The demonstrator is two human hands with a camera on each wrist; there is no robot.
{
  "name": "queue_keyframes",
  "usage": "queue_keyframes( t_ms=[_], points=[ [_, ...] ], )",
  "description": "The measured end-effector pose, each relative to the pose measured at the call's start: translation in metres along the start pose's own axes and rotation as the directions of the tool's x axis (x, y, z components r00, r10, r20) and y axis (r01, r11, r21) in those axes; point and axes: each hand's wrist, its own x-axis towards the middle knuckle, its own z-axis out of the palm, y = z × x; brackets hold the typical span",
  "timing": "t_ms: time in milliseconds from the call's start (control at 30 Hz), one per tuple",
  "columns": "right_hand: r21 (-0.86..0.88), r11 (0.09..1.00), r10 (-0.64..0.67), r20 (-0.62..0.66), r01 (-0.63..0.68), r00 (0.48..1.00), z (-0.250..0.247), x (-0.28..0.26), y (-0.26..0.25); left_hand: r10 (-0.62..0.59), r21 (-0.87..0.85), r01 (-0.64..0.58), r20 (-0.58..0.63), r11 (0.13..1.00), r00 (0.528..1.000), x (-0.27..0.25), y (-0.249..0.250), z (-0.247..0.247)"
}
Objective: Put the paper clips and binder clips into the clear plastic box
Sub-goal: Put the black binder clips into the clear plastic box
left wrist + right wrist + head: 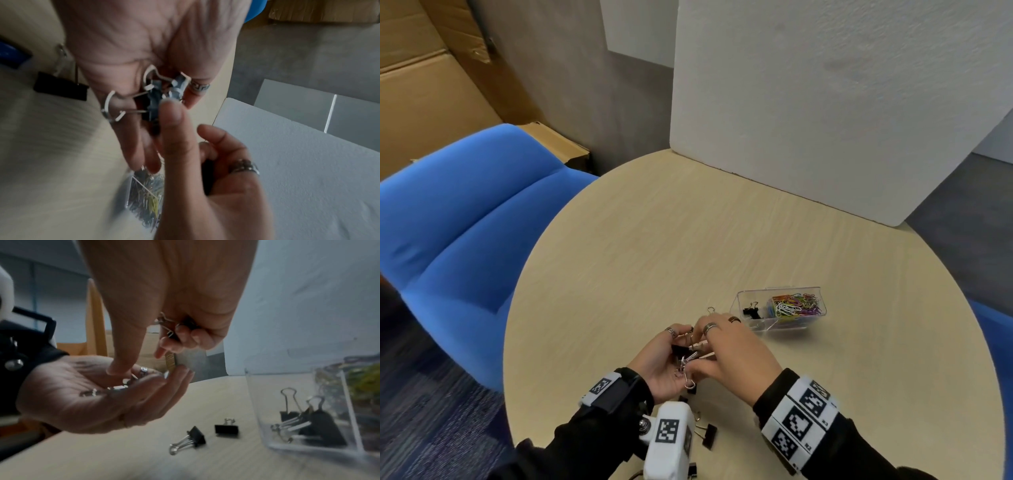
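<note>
My left hand (661,366) is cupped palm up just above the table, its fingers curled round a clump of black binder clips (152,100) with silver handles. My right hand (726,349) hovers over it, thumb (121,363) dipping into the left palm. Its other fingers curl round one binder clip (176,331). The clear plastic box (743,301) stands just right of the hands. One section holds coloured paper clips (794,305), the other black binder clips (318,423). Loose binder clips lie on the table under the hands (195,438) and near my wrists (709,435).
The round light-wood table (688,240) has a white foam board (825,102) standing along its far edge. A blue chair (465,222) is at the left, with cardboard boxes (414,102) behind it. A lone wire handle (710,310) lies left of the box.
</note>
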Motion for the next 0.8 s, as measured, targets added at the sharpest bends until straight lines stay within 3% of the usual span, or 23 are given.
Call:
queue_keyframes(
  t_ms=[67,133,233,333,400,467,533,633,733,800],
  points=[
    [0.151,0.989,0.013,-0.071,-0.002,0.997,0.001,0.001,0.0,-0.011,-0.011,0.012,0.031,1.0,0.999,0.001,0.001,-0.001],
    [0.248,0.969,0.011,-0.062,0.004,0.998,0.004,0.003,-0.001,-0.016,0.003,0.016,0.035,1.0,0.999,0.003,0.001,-0.002],
    [0.227,0.973,-0.031,0.005,0.029,1.0,0.009,0.004,-0.001,-0.05,-0.003,0.05,0.085,0.999,0.995,0.005,0.001,-0.002],
    [0.344,0.938,0.007,-0.117,0.034,0.993,0.001,-0.003,0.002,-0.044,-0.052,0.049,0.099,0.997,0.994,0.008,0.002,-0.001],
    [0.408,0.912,0.085,-0.269,0.034,0.959,-0.008,-0.008,0.011,-0.039,-0.1,0.046,0.072,0.994,0.997,0.011,0.004,0.0],
    [0.401,0.916,0.179,-0.417,0.004,0.891,-0.02,-0.011,0.029,-0.03,-0.08,0.033,0.046,0.996,0.999,0.011,0.006,0.006],
    [0.32,0.94,0.269,-0.47,-0.121,0.841,-0.033,-0.013,0.052,-0.023,-0.061,0.026,0.039,0.998,0.999,0.01,0.008,0.014],
    [0.142,0.933,0.358,-0.299,-0.33,0.884,-0.045,-0.016,0.089,-0.025,-0.034,0.028,0.079,0.999,0.997,0.013,0.011,0.032],
    [0.026,0.934,0.356,-0.094,-0.355,0.93,-0.044,-0.02,0.111,-0.045,-0.014,0.047,0.112,0.999,0.993,0.023,0.011,0.052],
    [0.036,0.939,0.344,-0.038,-0.343,0.938,-0.041,-0.021,0.117,-0.064,-0.013,0.066,0.112,0.998,0.992,0.033,0.011,0.065]
  ],
)
